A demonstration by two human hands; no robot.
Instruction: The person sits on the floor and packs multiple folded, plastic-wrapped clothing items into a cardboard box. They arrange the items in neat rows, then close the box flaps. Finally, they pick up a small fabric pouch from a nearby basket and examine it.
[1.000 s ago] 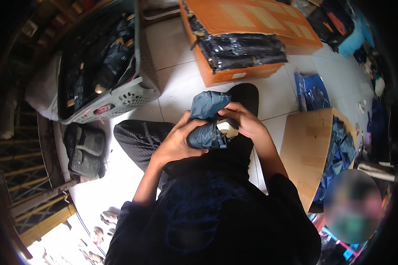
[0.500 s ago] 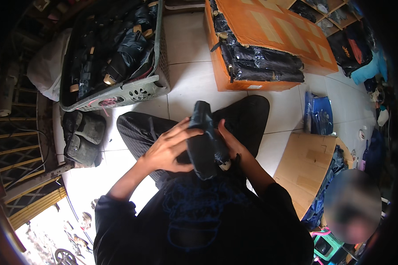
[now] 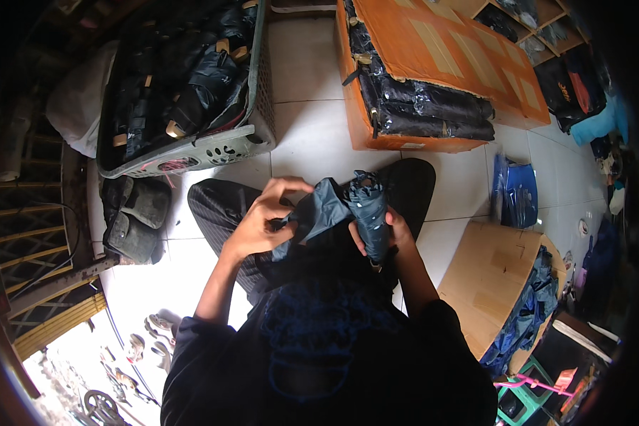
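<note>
2 hands worked over my lap: my right hand (image 3: 390,234) gripped the folded dark-blue fabric umbrella (image 3: 370,213) upright, while left-hand fingers (image 3: 280,202) pinched its loose canopy flap (image 3: 318,213). I judged wrapping underway; next, winding that flap snugly around.

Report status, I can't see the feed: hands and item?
Left hand pinching fabric of dark blue folded umbrella. Right hand gripping its body. Nothing in the way.

Small stockroom or packing area of a shop: white tiled floor (image 3: 312,142), grey plastic basket (image 3: 213,153) heaped with folded dark umbrellas, orange cardboard carton (image 3: 440,50) stacked with plastic-wrapped ones, open shelving (image 3: 539,14) with goods at upper right
</note>
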